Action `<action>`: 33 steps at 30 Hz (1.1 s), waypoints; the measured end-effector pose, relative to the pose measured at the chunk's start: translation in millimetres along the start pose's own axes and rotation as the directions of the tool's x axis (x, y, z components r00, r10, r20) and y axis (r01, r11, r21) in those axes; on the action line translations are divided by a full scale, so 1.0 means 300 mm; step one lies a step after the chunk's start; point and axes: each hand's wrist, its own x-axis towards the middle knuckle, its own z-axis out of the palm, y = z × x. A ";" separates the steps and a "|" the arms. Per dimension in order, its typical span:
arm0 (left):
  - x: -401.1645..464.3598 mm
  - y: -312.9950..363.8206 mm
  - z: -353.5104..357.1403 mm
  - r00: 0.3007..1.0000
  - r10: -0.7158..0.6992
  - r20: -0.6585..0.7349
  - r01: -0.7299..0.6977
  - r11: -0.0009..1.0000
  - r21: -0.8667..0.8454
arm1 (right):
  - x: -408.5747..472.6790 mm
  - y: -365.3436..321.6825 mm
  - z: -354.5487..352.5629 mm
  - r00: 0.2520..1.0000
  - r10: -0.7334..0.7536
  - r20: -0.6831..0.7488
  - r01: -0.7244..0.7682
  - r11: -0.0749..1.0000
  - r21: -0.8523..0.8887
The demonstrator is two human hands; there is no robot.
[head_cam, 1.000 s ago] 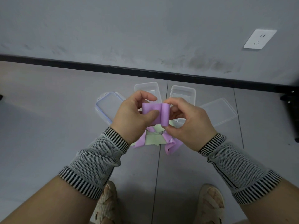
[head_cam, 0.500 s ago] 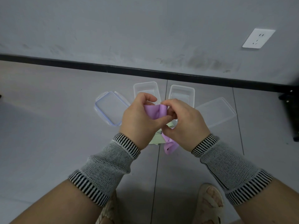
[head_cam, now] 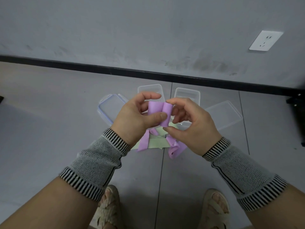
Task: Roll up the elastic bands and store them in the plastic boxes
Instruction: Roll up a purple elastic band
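Purple stretchy elastic band (head_cam: 159, 113), half rolled, pinched between left hand (head_cam: 137, 118) and right hand (head_cam: 193, 126) above two clear plastic boxes (head_cam: 187, 95).

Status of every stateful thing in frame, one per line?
purple band: partly rolled, held by both hands
left hand: pinching the flat part
right hand: gripping the roll
green band: unrolled on floor
two boxes: open
two lids: off, on floor

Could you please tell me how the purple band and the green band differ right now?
The purple band is partly rolled and held up by the left hand and right hand; the green band lies unrolled on the floor, untouched. The purple one trails down onto the green. Both are flat, pastel strips, neither yet in a box.
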 end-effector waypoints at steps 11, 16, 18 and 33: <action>-0.027 -0.006 0.040 0.977 0.179 -0.116 -0.134 0.939 0.318 | -0.004 0.010 0.019 0.989 -0.145 0.013 0.143 0.953 -0.266; -0.019 0.006 0.036 0.995 0.042 -0.090 -0.034 0.995 0.090 | -0.008 0.012 0.030 0.996 -0.081 -0.037 0.076 0.990 -0.119; -0.012 0.000 0.024 0.999 -0.020 -0.050 0.018 0.999 -0.032 | -0.005 0.011 0.027 0.998 -0.052 -0.042 0.050 0.997 -0.059; -0.019 -0.003 0.044 0.993 0.071 -0.094 -0.042 0.958 0.285 | -0.005 0.015 0.040 0.999 -0.042 -0.030 0.037 0.989 -0.140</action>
